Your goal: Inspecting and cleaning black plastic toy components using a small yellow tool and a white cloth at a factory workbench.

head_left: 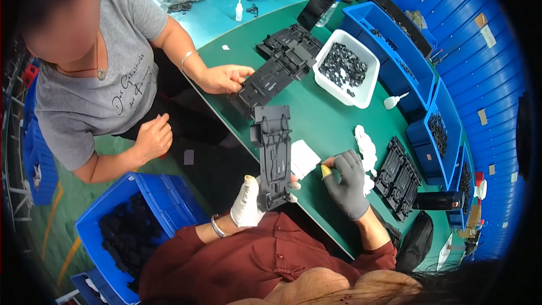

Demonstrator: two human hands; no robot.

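My left hand, in a white glove with bare fingertips, grips the lower end of a long black plastic molded part. The part is held upright over the front edge of the green table. My right hand wears a grey glove, with a yellow cover on one fingertip. Its fingers are bent together in a pinch above the tabletop, and anything between them is too small to make out. Beside it lie a square of white paper and crumpled white tissue.
A co-worker's hand touches similar black parts on the table. A white tub holds small black pieces. Blue bins line the back right, near more black parts. A blue crate stands lower left.
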